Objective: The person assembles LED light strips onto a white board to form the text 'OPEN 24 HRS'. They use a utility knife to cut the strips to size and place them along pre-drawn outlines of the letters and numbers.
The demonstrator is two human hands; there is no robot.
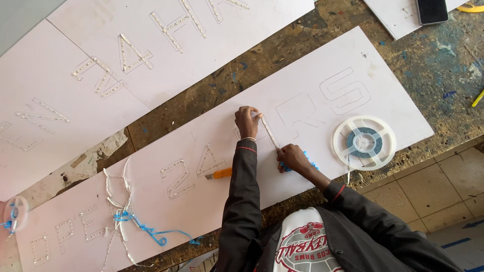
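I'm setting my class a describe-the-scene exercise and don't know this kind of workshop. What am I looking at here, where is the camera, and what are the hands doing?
There is one picture, taken from a camera on the person's head, looking down. A long white board with outlined characters lies on a worn workbench. The left hand and right hand press a thin light strip onto one outline. The right hand also seems to hold something blue. Nearby lie a white reel, an orange-handled knife, blue peeled tape, another board and a dark phone.
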